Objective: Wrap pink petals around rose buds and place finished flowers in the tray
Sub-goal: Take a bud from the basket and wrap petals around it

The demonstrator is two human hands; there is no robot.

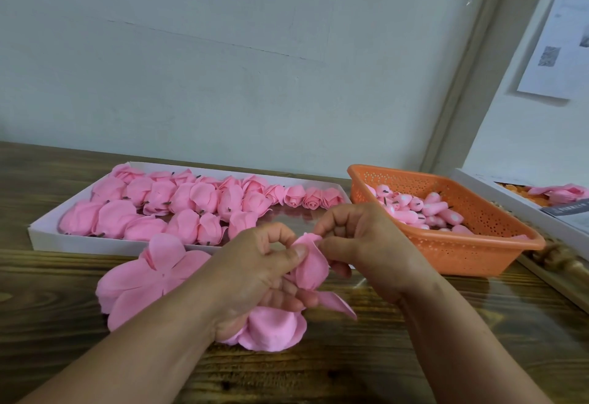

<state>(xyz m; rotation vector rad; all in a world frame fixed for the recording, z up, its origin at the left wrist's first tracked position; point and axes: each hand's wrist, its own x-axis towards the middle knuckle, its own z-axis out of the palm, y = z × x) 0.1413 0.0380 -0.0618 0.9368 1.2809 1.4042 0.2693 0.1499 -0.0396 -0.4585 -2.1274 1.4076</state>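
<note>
My left hand (255, 273) grips a half-wrapped pink flower (310, 268), thumb pressed against its petals; more of its petals (271, 328) hang below the palm. My right hand (360, 244) pinches the top edge of an upright petal on that flower. The bud inside is hidden by the petals. A flat stack of pink petal sheets (149, 279) lies on the table left of my hands. The white tray (41, 234) behind holds several finished pink roses (178, 206). An orange basket (471, 250) at right holds several pink buds (424, 209).
The wooden table (366, 355) runs to a pale wall at the back. A second white box (516, 202) with a pink flower sits at the far right beside a carved wooden rail (561, 260). A paper sheet hangs on the right wall.
</note>
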